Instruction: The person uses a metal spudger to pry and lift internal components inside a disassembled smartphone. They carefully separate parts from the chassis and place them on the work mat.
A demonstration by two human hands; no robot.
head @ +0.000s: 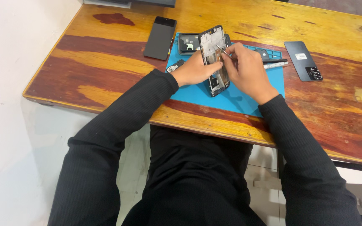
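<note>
The left hand [195,71] holds the open phone frame [214,58] at its 2 o'clock. The right hand [248,71] pinches tweezers [222,50] over it. A blue mat [231,98] covers the wooden counter [105,54].

The single head view looks steeply down from above the person's lap, facing forward across the table [105,90], close enough that the near table edge crosses mid-frame, far edge near the top.
</note>
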